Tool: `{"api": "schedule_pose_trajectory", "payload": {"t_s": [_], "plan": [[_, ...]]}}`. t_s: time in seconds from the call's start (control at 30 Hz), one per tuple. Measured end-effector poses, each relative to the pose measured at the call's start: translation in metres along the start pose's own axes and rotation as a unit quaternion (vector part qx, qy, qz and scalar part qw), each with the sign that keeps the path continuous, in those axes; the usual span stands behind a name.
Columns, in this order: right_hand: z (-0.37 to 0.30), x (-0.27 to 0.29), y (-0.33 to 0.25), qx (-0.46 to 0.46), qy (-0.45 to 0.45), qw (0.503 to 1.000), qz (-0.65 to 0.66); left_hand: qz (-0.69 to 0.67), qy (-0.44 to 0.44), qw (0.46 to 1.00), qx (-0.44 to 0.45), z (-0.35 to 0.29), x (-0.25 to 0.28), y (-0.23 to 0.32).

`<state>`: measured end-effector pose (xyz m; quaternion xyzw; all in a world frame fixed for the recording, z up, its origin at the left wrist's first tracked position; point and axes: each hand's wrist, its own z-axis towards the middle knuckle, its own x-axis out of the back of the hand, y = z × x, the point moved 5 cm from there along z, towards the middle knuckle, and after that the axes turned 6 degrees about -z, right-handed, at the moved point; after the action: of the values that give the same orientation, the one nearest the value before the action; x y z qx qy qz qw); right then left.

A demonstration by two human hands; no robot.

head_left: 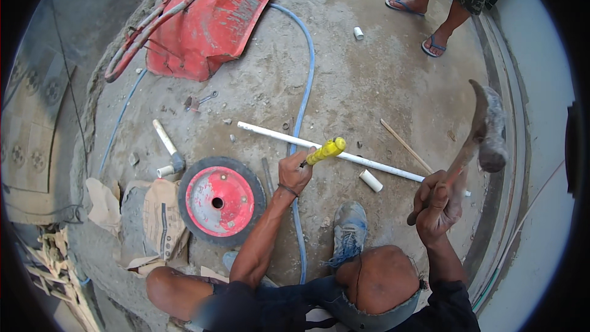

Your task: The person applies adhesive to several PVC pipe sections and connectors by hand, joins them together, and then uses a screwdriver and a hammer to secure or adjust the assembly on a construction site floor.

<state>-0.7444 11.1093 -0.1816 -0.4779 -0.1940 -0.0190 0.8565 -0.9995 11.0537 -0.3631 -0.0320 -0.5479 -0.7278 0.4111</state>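
My left hand (pixel 295 171) is closed around a screwdriver with a yellow handle (pixel 326 151); the handle's end points up and right, and the shaft is mostly hidden by the fist. On the right, my right hand (pixel 438 208) grips the wooden handle of a claw hammer (pixel 491 130), raised with its metal head up. A red-rimmed wheel with a black tyre (pixel 219 201) lies flat on the ground, left of my left forearm. Beyond both hands a long white pipe (pixel 270 133) lies across a blue hose (pixel 307 80).
A red wheelbarrow (pixel 212 27) lies tipped over at the far left. Short pipe pieces (pixel 370 181), a pipe with an elbow (pixel 166 140) and a thin stick (pixel 405 146) lie about. Torn paper sacks (pixel 163 215) are beside the wheel. Another person's sandalled feet (pixel 433 45) stand far right, near the wall (pixel 541 86).
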Motion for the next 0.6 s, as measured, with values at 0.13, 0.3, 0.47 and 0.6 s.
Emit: {"api": "schedule_pose_trajectory", "payload": {"t_s": [0.13,0.3,0.47,0.6], "plan": [[-0.041,-0.027,0.034,0.005,-0.140,0.982,-0.127,-0.093,0.047,0.994,-0.028,0.013,0.000,0.012],[0.007,0.014,0.003,-0.109,0.026,0.993,0.042,-0.043,0.006,0.998,-0.046,0.008,0.010,-0.001],[-0.006,-0.007,-0.004,0.102,-0.080,0.971,-0.200,-0.037,-0.008,0.999,-0.012,0.014,-0.001,0.008],[-0.023,-0.037,0.032,0.125,-0.228,0.955,-0.145,-0.097,0.115,0.985,-0.090,-0.005,0.012,-0.015]]}}
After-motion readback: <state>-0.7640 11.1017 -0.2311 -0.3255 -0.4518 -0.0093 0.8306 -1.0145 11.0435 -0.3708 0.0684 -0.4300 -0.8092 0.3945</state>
